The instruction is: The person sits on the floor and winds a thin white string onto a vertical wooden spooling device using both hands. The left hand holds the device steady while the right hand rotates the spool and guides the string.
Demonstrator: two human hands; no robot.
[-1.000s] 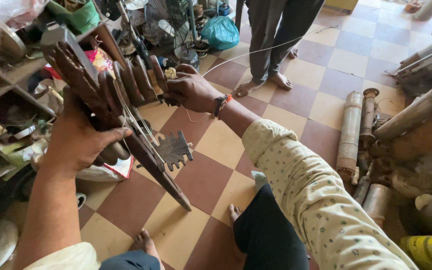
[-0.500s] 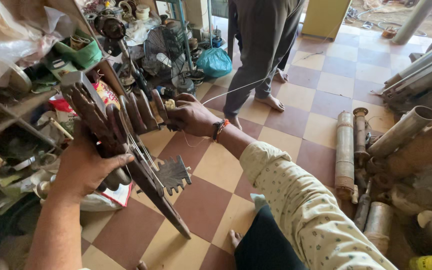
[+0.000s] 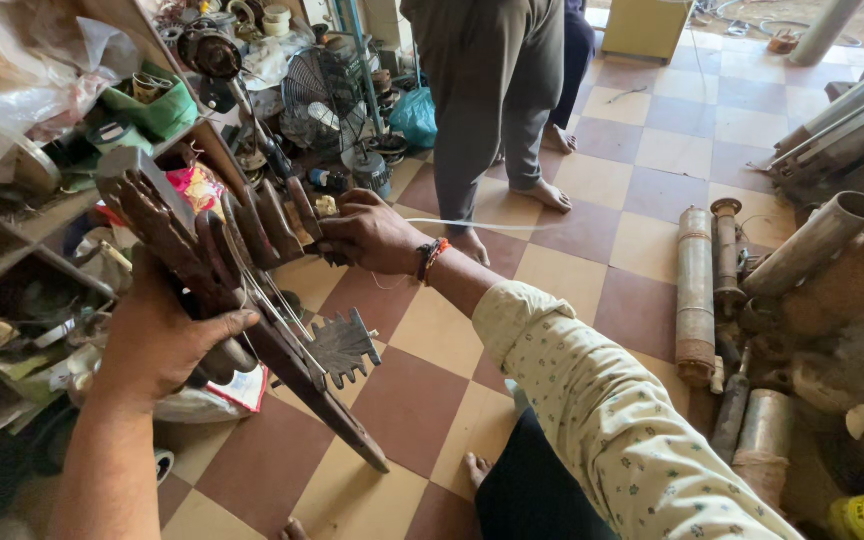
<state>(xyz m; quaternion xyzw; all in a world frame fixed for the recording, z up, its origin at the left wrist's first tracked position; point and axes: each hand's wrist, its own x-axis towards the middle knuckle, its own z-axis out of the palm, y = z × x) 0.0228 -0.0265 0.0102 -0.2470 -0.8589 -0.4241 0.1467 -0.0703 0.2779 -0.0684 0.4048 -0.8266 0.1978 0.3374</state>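
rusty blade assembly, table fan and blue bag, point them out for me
rusty blade assembly (image 3: 252, 300), head view, on its long central bar
table fan (image 3: 324, 100), head view, on the wire grille
blue bag (image 3: 415, 117), head view, on its bulging side

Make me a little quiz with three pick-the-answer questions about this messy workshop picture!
1. Where is the small fan?
A. on the floor by the shelves
B. on the pipes
C. in the person's lap

2. What colours are the floor tiles?
A. blue and white
B. cream and reddish brown
C. all green

3. What is the left hand doing?
A. resting open on the floor
B. gripping a rusty metal piece
C. holding a cup

Answers:
1 A, it stands at the foot of the cluttered shelves.
2 B, the squares alternate in a checkerboard.
3 B, its fingers wrap the long rusty bar, and the right hand holds the curved blades at its top.
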